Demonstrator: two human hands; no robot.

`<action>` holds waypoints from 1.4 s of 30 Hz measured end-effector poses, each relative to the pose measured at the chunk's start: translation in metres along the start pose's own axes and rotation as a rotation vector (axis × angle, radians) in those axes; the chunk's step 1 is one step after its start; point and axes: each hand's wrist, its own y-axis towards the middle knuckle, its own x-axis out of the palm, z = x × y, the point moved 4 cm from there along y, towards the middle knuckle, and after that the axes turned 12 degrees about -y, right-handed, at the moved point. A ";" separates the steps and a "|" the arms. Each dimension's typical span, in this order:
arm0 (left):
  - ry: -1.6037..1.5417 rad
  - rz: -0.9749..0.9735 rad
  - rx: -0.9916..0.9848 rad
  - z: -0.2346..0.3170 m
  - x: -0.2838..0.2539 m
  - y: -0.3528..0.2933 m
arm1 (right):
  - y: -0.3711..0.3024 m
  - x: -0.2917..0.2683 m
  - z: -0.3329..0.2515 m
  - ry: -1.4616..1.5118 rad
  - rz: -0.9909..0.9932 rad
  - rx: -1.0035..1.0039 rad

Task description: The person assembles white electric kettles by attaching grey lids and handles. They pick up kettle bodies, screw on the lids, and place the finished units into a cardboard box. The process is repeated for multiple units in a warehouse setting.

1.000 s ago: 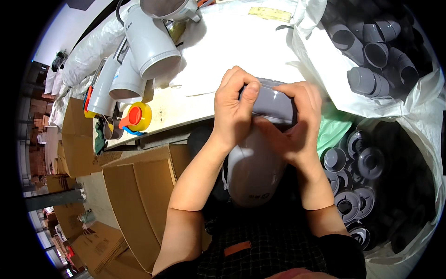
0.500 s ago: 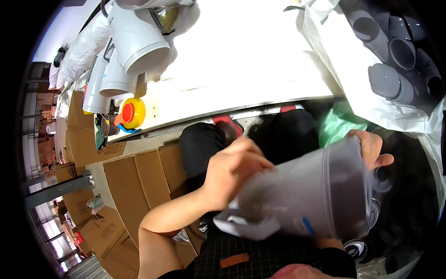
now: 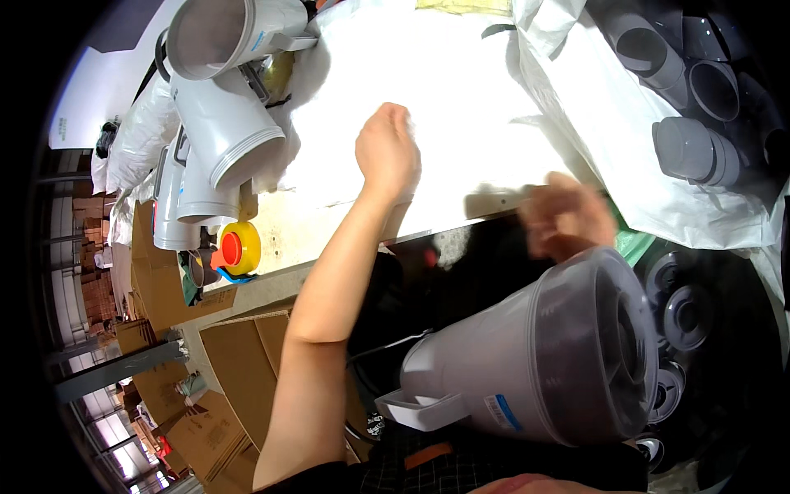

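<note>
A translucent grey plastic jug (image 3: pixel 485 354) with a side handle and a blue-marked label lies tilted across my lap. Its round grey lid (image 3: pixel 625 346) sits on the end facing right. Away from the jug, my left hand (image 3: pixel 387 152) reaches out over the white-covered table (image 3: pixel 461 99). Its fingers are curled together, and whatever they hold, if anything, is hidden. Just above the jug's lidded end is my right hand (image 3: pixel 569 216), smeared by motion, at the table's near edge. Neither hand appears to grip the jug.
More grey jugs (image 3: pixel 226 123) are heaped at the table's left, beside a yellow and red tape roll (image 3: pixel 239 249). On the right, a white plastic sack (image 3: pixel 650 181) borders several grey cups (image 3: pixel 695 148). Round lids (image 3: pixel 687 317) lie below it. Cardboard boxes (image 3: pixel 239 354) stand at left.
Both hands have come off the jug. My left hand has moved forward over the table, and my right has shifted up and left from the lid. The jug now rests on my lap.
</note>
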 end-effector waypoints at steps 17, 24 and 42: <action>-1.049 -1.033 -0.109 0.123 -0.105 -0.136 | -0.048 0.002 -0.009 -0.908 0.059 -0.631; -0.641 -0.778 0.374 0.165 -0.134 -0.195 | -0.095 -0.014 0.024 -0.815 0.341 -0.805; -0.125 -0.614 0.058 0.056 -0.283 -0.475 | -0.184 0.304 0.262 -1.113 -1.146 -0.300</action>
